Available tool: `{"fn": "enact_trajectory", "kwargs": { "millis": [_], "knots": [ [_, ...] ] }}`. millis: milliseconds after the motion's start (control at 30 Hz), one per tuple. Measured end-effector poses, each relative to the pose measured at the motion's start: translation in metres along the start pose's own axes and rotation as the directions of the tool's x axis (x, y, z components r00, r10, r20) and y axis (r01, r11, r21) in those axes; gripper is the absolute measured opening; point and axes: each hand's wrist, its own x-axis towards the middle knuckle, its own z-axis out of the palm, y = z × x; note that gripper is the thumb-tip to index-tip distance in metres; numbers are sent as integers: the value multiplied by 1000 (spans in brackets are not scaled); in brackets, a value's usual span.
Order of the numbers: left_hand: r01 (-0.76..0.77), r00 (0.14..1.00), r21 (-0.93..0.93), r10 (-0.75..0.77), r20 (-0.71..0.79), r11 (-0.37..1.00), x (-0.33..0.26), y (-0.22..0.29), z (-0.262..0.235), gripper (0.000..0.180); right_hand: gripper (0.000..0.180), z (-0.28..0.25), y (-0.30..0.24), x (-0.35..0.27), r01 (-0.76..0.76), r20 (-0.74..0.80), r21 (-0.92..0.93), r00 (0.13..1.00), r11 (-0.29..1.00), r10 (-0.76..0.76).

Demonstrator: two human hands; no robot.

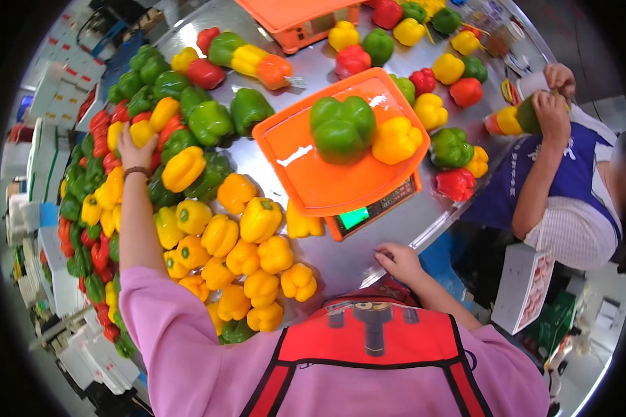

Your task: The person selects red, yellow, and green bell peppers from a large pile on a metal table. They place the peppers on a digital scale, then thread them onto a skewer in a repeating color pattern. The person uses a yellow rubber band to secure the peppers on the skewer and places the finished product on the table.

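Note:
My left hand [136,151] reaches into the pile at the left, its fingers and thumb around a yellow bell pepper [142,133]. My right hand [400,263] hangs by the near table edge, loosely bent, with nothing seen in it. Between the arms stands a scale with an orange tray [306,186] and a lit green display [354,218]. On the tray lie a large green bell pepper [343,128] and a yellow bell pepper [396,140]. Several yellow bell peppers [220,235] are grouped in front of me, left of the scale.
Mixed red, green and yellow peppers [104,191] heap along the left. A wrapped row of peppers [249,60] lies behind. Another orange scale [299,17] stands at the far edge. Across at right, a co-worker's hands [553,115] hold a similar row. A white foam box [522,288] sits below.

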Motion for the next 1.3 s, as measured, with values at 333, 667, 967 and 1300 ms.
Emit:
{"fn": "enact_trajectory", "kwargs": {
  "millis": [333,667,967,1300],
  "knots": [
    [-12,983,112,-9,181,994,11,12,-13,69,9,22,-6,4,227,-275,-321,907,920,-320],
    [122,929,225,-191,316,967,-58,6,-159,65,12,16,1,5,312,-140,-301,920,901,-366],
    [387,809,478,-539,233,788,-144,-45,-179,65,11,9,8,3,407,-127,-322,876,855,-465],
    [248,967,-73,-251,-46,966,-280,133,-150,21,14,-7,9,-4,409,-35,-40,911,912,-410]
  ]
}}
